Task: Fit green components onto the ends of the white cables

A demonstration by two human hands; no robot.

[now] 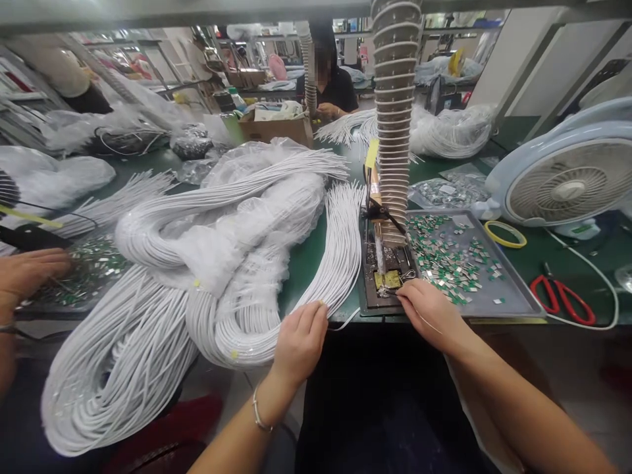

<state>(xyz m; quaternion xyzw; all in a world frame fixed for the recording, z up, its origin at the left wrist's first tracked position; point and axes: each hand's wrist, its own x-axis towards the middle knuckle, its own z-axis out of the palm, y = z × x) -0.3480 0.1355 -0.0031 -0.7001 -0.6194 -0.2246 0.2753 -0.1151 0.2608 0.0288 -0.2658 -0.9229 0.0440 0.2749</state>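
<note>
Your left hand (pixel 299 342) is closed around strands of smooth white cables (pixel 340 250), which run in heavy, rounded loops across the bench and off toward your left. Near it, your right hand (pixel 429 313) rests at the edge of a dark metal soldering jig (pixel 388 293), its fingers pinched closed; whatever they pinch is too small to tell. Just past that hand, a flat metal tray (pixel 513 296) holds scattered small green-and-silver pieces. Farther right on the green bench mat (pixel 311 263) lie red-handled scissors (pixel 563 299) and a yellow tape roll (pixel 504 234). A ribbed hose (pixel 395 118) hangs above the jig, and a pale blue fan (pixel 567 184) stands beyond the tray. Well left of your hands, a co-worker's hand (pixel 29 273) reaches over another tray (pixel 83 276). Across the room, a seated person (pixel 326 85) faces you behind a cardboard box (pixel 274 130).
</note>
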